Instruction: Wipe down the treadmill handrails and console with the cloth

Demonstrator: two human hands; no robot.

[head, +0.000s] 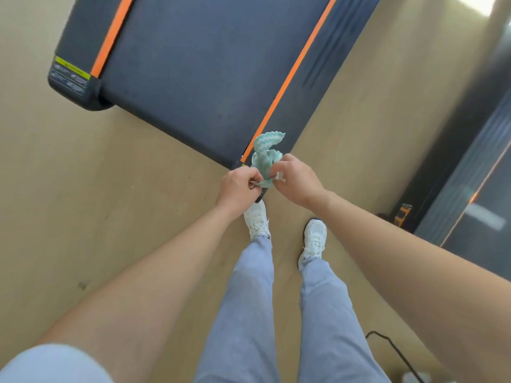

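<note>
A crumpled teal and white cloth [266, 153] hangs in the air between my two hands, just above the treadmill's rear right corner. My left hand [240, 187] pinches its lower edge from the left. My right hand [296, 178] pinches the same bunched part from the right. The treadmill deck [199, 64] with its dark belt and orange side stripes fills the upper middle of the view. Its handrails and console are out of view.
I stand on a tan floor [83, 203] behind the treadmill, white shoes [313, 239] just short of its rear edge. A second dark machine [475, 189] stands at the right. A black cable [392, 352] lies on the floor at the lower right.
</note>
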